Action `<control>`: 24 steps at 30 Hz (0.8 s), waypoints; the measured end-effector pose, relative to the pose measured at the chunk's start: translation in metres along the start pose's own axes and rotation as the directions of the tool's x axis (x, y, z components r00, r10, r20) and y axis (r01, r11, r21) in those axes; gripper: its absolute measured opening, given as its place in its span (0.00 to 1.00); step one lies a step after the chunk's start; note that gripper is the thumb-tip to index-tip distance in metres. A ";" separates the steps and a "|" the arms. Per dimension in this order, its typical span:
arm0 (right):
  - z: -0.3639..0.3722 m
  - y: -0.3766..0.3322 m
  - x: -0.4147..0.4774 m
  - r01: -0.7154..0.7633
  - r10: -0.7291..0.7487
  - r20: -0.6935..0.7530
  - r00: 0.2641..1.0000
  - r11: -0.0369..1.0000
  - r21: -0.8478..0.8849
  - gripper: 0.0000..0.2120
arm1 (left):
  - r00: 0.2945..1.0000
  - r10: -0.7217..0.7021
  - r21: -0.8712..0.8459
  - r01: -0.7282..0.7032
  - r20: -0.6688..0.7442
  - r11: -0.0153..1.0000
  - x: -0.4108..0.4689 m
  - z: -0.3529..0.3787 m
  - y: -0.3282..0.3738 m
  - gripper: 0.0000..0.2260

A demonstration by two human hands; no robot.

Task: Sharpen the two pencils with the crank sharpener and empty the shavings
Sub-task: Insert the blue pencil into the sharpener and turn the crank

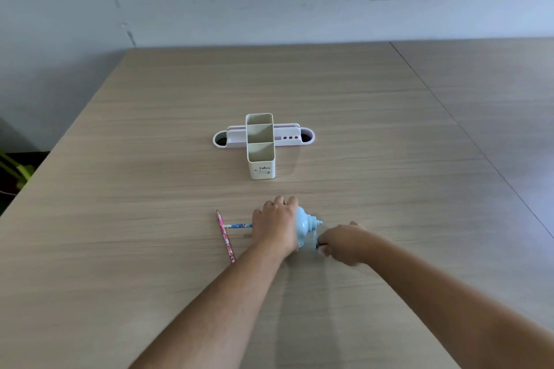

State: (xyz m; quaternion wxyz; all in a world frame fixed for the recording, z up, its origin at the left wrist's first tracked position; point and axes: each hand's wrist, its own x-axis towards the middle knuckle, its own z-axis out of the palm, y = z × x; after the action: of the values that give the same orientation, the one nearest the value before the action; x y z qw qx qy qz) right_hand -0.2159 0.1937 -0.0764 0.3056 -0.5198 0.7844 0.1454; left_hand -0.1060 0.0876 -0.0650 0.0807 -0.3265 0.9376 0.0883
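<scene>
Presently, the step in hand appeared to be the sharpening of the blue pencil, which lay level with its far end seated in the light blue sharpener on the wooden surface. The left hand was laid over the sharpener body, fingers curled down around it, pressing it to the surface. The right hand was closed around the crank handle on the sharpener's right side; the handle itself was largely hidden and blurred, so the exact grip could not be told. The pink pencil lay loose on the surface just left of the sharpener, its point toward the far side, close to or touching the free end of the blue pencil. A cream pencil holder and a white tray behind it stood well apart, farther back. To do this step well, the left hand should bear down firmly so the sharpener does not slide or rock, and the crank should be turned evenly, stopping when resistance drops. Whether the pink pencil was already sharpened could not be judged with certainty. The shavings remained to be emptied.
</scene>
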 end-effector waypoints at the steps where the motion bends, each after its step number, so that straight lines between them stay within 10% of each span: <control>1: -0.003 0.001 -0.007 0.009 -0.010 0.011 1.000 0.999 0.045 0.11 | 1.000 0.006 -0.002 -0.006 0.005 1.000 0.000 -0.001 0.000 0.32; 9: -0.065 0.007 -0.025 -0.104 0.109 -0.127 0.986 0.994 0.043 0.21 | 0.989 0.138 0.026 -0.137 -0.058 0.990 -0.014 -0.017 -0.021 0.50; 18: -0.051 -0.053 -0.015 0.161 -0.108 -0.341 0.934 0.978 0.132 0.36 | 0.997 0.068 0.168 -0.061 -0.038 0.984 -0.025 -0.019 -0.065 0.11; 24: -0.043 -0.063 -0.008 0.167 -0.119 -0.408 0.905 0.982 0.085 0.35 | 0.988 0.143 0.260 -0.125 -0.053 0.957 -0.019 -0.015 -0.066 0.07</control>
State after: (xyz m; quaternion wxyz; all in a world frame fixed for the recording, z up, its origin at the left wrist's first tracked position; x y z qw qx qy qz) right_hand -0.1707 0.1496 -0.0325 0.1780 -0.5757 0.7973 -0.0335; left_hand -0.0513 0.0443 -0.0537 0.0824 -0.2519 0.9634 -0.0398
